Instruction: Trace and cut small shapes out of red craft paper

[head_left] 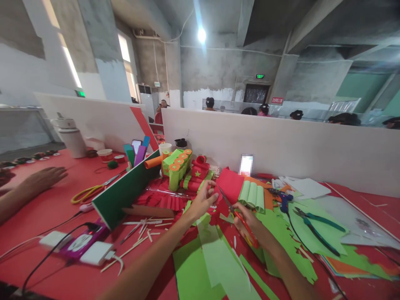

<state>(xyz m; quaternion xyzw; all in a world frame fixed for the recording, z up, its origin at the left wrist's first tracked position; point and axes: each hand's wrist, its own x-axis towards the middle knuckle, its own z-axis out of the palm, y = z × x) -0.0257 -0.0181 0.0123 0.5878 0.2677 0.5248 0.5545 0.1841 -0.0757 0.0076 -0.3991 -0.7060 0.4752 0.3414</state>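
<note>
My right hand (250, 218) is closed around orange-handled scissors (229, 203), whose blades point up and left toward my left hand (203, 201). The fingers of my left hand are pinched close to the blade tips; whatever sits between them is too small to make out. Just beyond the blades lies a sheet of red paper (230, 183), with light green paper rolls (251, 196) to its right. Below my hands, light green paper (218, 254) rests over brighter green sheets (189, 266). A green paper model with orange discs (178, 164) and red rolls with a star (198, 173) stand behind my left hand.
Right of me lie a blue glue gun (284, 202) and teal-handled pliers (318, 225). A dark green board (125, 191) stands at the left, near a purple power strip (84, 241) and yellow-handled scissors (89, 193). Another person's hand (46, 177) rests farther left. A white partition (281, 146) runs behind.
</note>
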